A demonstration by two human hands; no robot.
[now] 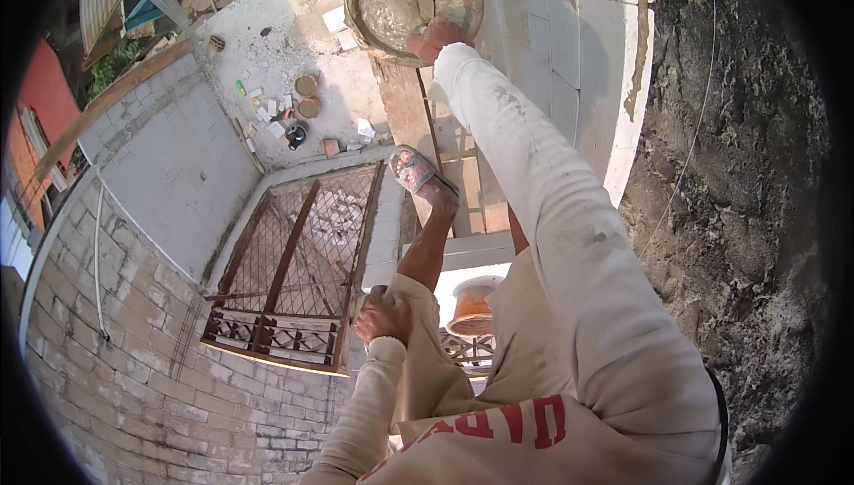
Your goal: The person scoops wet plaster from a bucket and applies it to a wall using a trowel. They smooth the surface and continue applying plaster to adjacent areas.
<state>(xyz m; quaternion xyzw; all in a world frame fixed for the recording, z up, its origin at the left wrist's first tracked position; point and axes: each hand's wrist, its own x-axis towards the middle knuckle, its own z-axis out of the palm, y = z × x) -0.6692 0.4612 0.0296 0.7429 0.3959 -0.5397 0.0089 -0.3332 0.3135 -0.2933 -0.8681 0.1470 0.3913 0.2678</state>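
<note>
At the top, my right hand [440, 37] reaches to the near rim of a round bucket [354, 15]. Grey wet mortar [391, 0] fills it, with a swirled groove across the surface. The fingers are closed and dip toward the mortar; whatever they grip is hidden. My left hand [382, 316] is curled into a fist beside my left knee, close to a rusty metal window grille [294, 262], and nothing shows in it. Long pale sleeves with grey smears cover both arms.
My sandalled foot [414, 171] stands on a wooden plank [405, 111] high above a floor littered with debris and small buckets [307, 107]. A block wall with a mortar-streaked edge [636, 67] runs along the right. Between my legs sits an orange bucket [471, 311] lower down. A thin string [689, 156] crosses the right side.
</note>
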